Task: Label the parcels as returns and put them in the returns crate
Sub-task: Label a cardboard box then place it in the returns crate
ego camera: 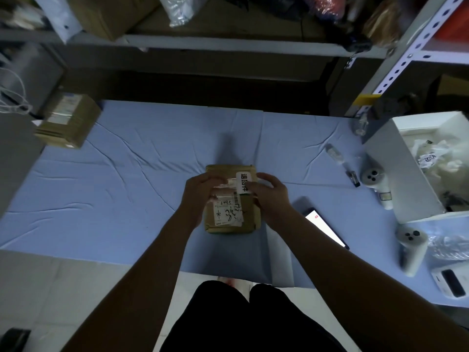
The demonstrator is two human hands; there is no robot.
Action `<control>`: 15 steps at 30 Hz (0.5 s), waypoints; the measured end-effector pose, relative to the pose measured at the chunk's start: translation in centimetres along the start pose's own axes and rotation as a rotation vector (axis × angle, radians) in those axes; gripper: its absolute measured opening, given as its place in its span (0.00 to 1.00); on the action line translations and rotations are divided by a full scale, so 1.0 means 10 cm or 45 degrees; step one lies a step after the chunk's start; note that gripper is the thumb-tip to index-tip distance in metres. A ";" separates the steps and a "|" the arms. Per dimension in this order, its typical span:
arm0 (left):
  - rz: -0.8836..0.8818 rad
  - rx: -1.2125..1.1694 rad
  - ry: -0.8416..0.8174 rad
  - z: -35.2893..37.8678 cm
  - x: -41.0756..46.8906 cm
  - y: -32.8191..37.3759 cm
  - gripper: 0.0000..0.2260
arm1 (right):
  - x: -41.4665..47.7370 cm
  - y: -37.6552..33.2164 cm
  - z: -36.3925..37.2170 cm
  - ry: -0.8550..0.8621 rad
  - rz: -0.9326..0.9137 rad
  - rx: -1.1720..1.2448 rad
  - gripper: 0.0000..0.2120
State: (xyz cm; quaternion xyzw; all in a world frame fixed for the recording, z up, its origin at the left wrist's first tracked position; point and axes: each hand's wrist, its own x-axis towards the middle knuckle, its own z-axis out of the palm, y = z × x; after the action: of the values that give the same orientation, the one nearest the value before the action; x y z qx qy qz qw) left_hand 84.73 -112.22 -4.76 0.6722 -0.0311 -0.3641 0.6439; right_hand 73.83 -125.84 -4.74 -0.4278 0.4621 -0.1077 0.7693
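A person stands at the near edge of a table (127, 174) covered in a pale blue cloth, with both hands on a brown parcel (232, 199) that sits near the middle of the cloth, straight ahead at twelve o'clock from the body. A white label (244, 182) with dark printed characters lies on the parcel's top at about one o'clock from its centre, and an older shipping slip (228, 214) with handwriting covers the near half. The left hand (199, 196) is curled round the parcel's nine o'clock side, fingers over the top edge, steadying it. The right hand (270, 196) rests on the three o'clock side with its thumb on or just beside the label, fingers bent and partly open; whether it is pressing the label flat or simply holding the parcel cannot be told. So the labelling of this parcel looks close to done, though the label may need a final rub down. A second brown parcel (68, 120) sits at the table's ten o'clock corner, and no returns label can be made out on it, so it probably remains to be done. A white box (388, 168) at three o'clock holds crumpled packets; if that is the returns crate, neither parcel is in it yet.
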 end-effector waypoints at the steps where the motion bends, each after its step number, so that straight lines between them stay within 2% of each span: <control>1: -0.027 0.029 0.004 -0.03 0.02 0.01 0.06 | -0.01 -0.02 -0.01 -0.075 -0.054 -0.088 0.20; 4: -0.072 0.178 -0.064 -0.04 0.04 0.07 0.09 | -0.01 -0.05 -0.01 -0.271 -0.218 -0.457 0.22; 8: 0.022 0.215 -0.015 -0.07 0.07 0.13 0.09 | 0.07 -0.06 0.08 -0.321 -0.317 -0.727 0.23; 10: 0.053 0.230 0.051 -0.10 0.09 0.15 0.09 | 0.12 -0.08 0.13 -0.252 -0.304 -0.698 0.24; 15: 0.214 0.260 0.226 -0.09 0.21 0.09 0.07 | 0.28 -0.02 0.33 0.024 -0.097 -0.360 0.25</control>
State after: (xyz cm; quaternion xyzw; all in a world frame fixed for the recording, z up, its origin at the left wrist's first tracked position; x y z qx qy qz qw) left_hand 87.13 -112.66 -5.01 0.7588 -0.0671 -0.2429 0.6006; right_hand 78.03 -125.70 -5.66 -0.5483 0.4633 -0.0748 0.6922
